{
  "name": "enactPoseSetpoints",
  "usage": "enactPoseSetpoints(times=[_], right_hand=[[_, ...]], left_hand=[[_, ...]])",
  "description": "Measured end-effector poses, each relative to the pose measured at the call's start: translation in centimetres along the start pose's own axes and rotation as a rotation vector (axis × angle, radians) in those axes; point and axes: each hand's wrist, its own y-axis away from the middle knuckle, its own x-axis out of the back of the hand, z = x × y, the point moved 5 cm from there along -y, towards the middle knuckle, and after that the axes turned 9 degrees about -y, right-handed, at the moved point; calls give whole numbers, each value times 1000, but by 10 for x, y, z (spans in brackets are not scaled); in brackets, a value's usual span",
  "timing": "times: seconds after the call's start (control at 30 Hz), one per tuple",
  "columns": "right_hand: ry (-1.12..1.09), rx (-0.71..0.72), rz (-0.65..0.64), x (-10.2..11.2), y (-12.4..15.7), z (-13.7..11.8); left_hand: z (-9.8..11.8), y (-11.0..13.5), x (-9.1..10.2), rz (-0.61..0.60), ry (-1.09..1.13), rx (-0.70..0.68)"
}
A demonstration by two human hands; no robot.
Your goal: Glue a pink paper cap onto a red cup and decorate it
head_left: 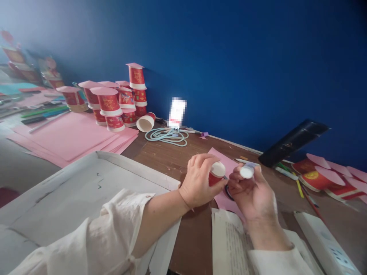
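My left hand (pixel 202 177) is wrapped round a small red paper cup (pixel 217 173), its pale round end facing up toward me. In my right hand (pixel 254 194), close beside it, a glue stick (pixel 247 171) is gripped with its white round end toward me. The two hands nearly meet over a sheet of pink paper (pixel 213 156) on the brown table (pixel 160 154). Dark loops (pixel 228 193), perhaps scissor handles, show partly between the hands. A small purple cap (pixel 204 134) lies farther back near the wall.
Stacked red cups with pink paper discs (pixel 109 103) stand at left on pink sheets (pixel 74 137). A white tray (pixel 137 168) fills the near left. At right are a black cylinder (pixel 292 143), more cups (pixel 321 177), a power strip (pixel 327 240) and printed pages (pixel 229 236).
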Motion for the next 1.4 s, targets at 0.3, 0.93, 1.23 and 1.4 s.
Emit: enactPoseSetpoints(times=[0.3,0.93,1.23,1.4], right_hand=[[725,503,19,-25,-5,-22],[1500,848,-221,-56,3,-3],[1610,871,-108,-52,7,-8],[1552,1008,-128,-58,10,-3]], left_hand=[[-21,0,-16,-306,186,434],[-23,-4,-20,-373,104,375],[-26,-2,-25,-355,90,372],[-27,-1,-27,-341,59,361]])
